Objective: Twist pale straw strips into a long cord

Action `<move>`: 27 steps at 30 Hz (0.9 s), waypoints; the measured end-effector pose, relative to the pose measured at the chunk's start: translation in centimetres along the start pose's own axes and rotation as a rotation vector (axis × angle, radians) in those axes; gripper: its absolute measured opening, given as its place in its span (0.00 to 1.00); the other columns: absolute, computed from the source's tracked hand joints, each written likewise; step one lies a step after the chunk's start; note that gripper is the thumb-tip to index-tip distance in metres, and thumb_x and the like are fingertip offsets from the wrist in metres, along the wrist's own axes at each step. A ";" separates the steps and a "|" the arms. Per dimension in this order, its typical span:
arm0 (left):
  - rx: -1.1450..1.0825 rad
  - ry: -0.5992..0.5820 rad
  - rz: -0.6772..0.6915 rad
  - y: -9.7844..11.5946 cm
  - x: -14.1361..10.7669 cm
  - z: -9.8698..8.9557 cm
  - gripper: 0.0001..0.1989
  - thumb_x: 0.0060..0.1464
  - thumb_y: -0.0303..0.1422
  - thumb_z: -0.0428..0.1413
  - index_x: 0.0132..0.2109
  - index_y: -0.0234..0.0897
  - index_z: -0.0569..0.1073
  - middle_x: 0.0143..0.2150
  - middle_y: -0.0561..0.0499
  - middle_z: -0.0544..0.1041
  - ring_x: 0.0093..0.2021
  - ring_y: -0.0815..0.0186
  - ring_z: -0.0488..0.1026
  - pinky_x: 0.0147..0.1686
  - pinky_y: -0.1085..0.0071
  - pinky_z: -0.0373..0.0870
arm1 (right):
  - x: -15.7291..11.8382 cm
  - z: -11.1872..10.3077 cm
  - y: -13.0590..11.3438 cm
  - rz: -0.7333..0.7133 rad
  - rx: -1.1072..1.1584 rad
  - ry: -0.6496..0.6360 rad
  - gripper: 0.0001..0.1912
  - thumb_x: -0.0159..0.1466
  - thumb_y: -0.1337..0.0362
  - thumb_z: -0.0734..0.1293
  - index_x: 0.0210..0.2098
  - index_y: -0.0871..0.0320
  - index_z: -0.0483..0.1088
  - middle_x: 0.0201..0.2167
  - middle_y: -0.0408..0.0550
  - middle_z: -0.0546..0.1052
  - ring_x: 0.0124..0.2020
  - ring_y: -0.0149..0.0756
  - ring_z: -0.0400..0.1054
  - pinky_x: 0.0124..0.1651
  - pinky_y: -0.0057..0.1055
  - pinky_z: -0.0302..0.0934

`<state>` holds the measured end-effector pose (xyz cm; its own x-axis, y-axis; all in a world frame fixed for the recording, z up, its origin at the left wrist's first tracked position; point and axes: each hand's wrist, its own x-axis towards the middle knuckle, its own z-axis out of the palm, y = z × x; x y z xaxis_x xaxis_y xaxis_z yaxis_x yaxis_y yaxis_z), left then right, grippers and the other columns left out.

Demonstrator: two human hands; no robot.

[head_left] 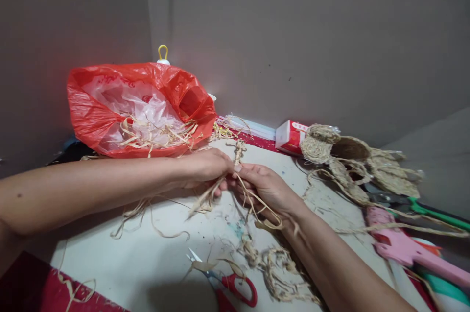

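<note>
1. Head view: at the middle of the pale worktop (121,270), a narrow straw braid (239,151), pointing away from the fingertips toward the far edge.
2. Clamped on the braid's near end with the right hand (262,187), thumb and fingers pressed together.
3. Closed on a bunch of loose strands (205,198) with the left hand (211,165), close against the right; cannot tell which fingertips touch.
4. Drooping below the right hand: longer fibres (273,224), bent into a loop.
5. Lying nearer: red-handled scissors (240,288), tips slightly apart, under a flat fibre strip (201,265); to their right, beside the right forearm (323,243), a knotted heap of braided cord (281,277).
6. Behind the left forearm (84,194): a red plastic bag (91,126), wide-mouthed, holding white plastic (137,101) and dry straw (161,135).
7. Toward the right: a red-and-white packet (293,136) just beside woven straw pieces (317,145); nearer, a pink pistol-shaped tool (400,243).
</note>
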<state>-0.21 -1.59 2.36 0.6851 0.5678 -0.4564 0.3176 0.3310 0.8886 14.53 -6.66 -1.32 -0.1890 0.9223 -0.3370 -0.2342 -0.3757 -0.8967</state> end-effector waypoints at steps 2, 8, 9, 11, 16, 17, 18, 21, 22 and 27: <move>-0.007 -0.005 0.012 -0.4 0.2 0.0 0.09 0.51 0.25 0.47 0.24 0.35 0.63 0.17 0.57 0.61 0.13 0.76 0.51 0.15 0.76 0.46 | -0.1 -0.3 -0.2 0.025 -0.024 -0.035 0.17 0.52 0.56 0.73 0.22 0.61 0.65 0.11 0.32 0.53 0.12 0.19 0.40 0.14 0.21 0.35; 0.367 0.117 0.240 -1.5 0.2 -0.4 0.07 0.50 0.27 0.48 0.27 0.34 0.67 0.17 0.59 0.59 0.17 0.74 0.54 0.19 0.75 0.48 | -0.4 -1.1 -0.5 0.083 -0.084 -0.087 0.17 0.54 0.56 0.73 0.24 0.60 0.64 0.13 0.32 0.54 0.14 0.20 0.41 0.16 0.23 0.32; 0.429 0.123 0.289 -1.7 0.3 -0.5 0.08 0.51 0.27 0.47 0.26 0.34 0.68 0.18 0.58 0.60 0.19 0.74 0.55 0.20 0.75 0.49 | -0.5 -1.3 -0.5 0.086 -0.106 -0.093 0.16 0.54 0.55 0.72 0.25 0.60 0.65 0.13 0.32 0.54 0.14 0.20 0.41 0.17 0.23 0.32; 0.524 0.125 0.377 -2.0 0.4 -0.7 0.09 0.51 0.27 0.46 0.25 0.34 0.66 0.19 0.58 0.61 0.21 0.74 0.57 0.22 0.75 0.52 | -0.5 -1.4 -0.4 0.081 -0.152 -0.111 0.16 0.55 0.55 0.72 0.26 0.60 0.65 0.13 0.32 0.53 0.15 0.21 0.40 0.17 0.23 0.32; 0.495 0.043 0.391 -2.5 0.9 -1.2 0.10 0.50 0.29 0.46 0.23 0.34 0.66 0.19 0.57 0.62 0.21 0.73 0.57 0.22 0.75 0.53 | -0.9 -1.1 -0.8 0.086 -0.275 -0.134 0.18 0.55 0.51 0.71 0.25 0.60 0.65 0.14 0.32 0.51 0.15 0.21 0.39 0.17 0.23 0.32; 0.432 0.013 0.354 -2.5 0.9 -1.3 0.11 0.50 0.30 0.46 0.22 0.34 0.65 0.18 0.58 0.61 0.20 0.74 0.55 0.21 0.76 0.52 | -0.9 -1.0 -1.0 0.085 -0.303 -0.134 0.18 0.55 0.51 0.70 0.26 0.60 0.65 0.14 0.32 0.52 0.15 0.21 0.39 0.17 0.23 0.32; 0.360 -0.016 0.310 -2.5 0.9 -1.3 0.11 0.50 0.30 0.46 0.22 0.35 0.64 0.16 0.58 0.59 0.18 0.74 0.53 0.19 0.75 0.50 | -1.0 -0.9 -1.1 0.082 -0.329 -0.134 0.18 0.55 0.51 0.70 0.26 0.60 0.65 0.15 0.32 0.52 0.15 0.21 0.39 0.17 0.23 0.32; 0.169 -0.088 0.200 -2.5 0.8 -1.3 0.12 0.50 0.32 0.46 0.21 0.37 0.62 0.13 0.60 0.53 0.14 0.75 0.46 0.14 0.74 0.42 | -1.1 -0.8 -1.3 0.073 -0.379 -0.127 0.18 0.55 0.51 0.70 0.26 0.60 0.65 0.16 0.33 0.53 0.16 0.22 0.39 0.17 0.23 0.33; 0.118 -0.104 0.173 -2.5 0.8 -1.2 0.11 0.50 0.32 0.46 0.21 0.37 0.61 0.13 0.60 0.52 0.13 0.75 0.45 0.13 0.74 0.41 | -1.1 -0.9 -1.3 0.075 -0.389 -0.128 0.18 0.55 0.51 0.70 0.26 0.60 0.65 0.16 0.33 0.53 0.16 0.22 0.40 0.17 0.23 0.33; -0.051 -0.166 0.069 -2.5 0.8 -1.1 0.09 0.49 0.31 0.50 0.22 0.36 0.64 0.12 0.61 0.51 0.11 0.76 0.43 0.11 0.76 0.39 | -1.2 -1.6 -1.2 0.047 -0.465 -0.130 0.16 0.58 0.52 0.68 0.28 0.60 0.68 0.17 0.35 0.56 0.16 0.23 0.43 0.18 0.23 0.36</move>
<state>-1.17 -1.15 -0.22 0.8043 0.4597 -0.3766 0.2350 0.3360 0.9121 16.56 -7.20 -0.33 -0.3141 0.8750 -0.3684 0.2234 -0.3090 -0.9244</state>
